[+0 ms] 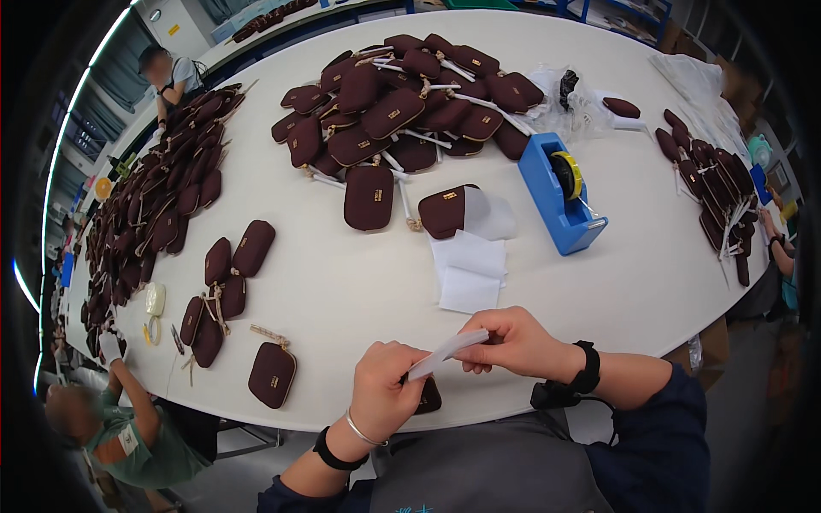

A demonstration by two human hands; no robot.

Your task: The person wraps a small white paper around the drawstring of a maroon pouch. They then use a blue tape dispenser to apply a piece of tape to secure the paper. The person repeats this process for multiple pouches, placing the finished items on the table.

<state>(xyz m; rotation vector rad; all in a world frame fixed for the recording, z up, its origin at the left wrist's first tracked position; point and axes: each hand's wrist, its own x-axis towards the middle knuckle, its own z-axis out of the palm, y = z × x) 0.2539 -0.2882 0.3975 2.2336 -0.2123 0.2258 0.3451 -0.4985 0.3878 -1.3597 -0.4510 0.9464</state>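
Observation:
Both my hands pinch a folded white paper strip [449, 351] above the table's near edge. My left hand [388, 378] has its left end, and my right hand [513, 343] grips the other end. Partly hidden under the left hand is a dark maroon zip pouch [429, 396] on the table. Ahead of the hands lie several loose white paper sheets [471, 276]. Just beyond them, one maroon pouch [442, 211] is partly covered by a translucent sheet [489, 213]. Another pouch [369, 199] lies to its left.
A blue tape dispenser [558, 192] stands right of the papers. A heap of maroon pouches [391, 109] with white-wrapped straps is at the back. More pouches [160, 186] cover the left side, others [721, 186] the right. Co-workers [131, 429] are around the white table [333, 288].

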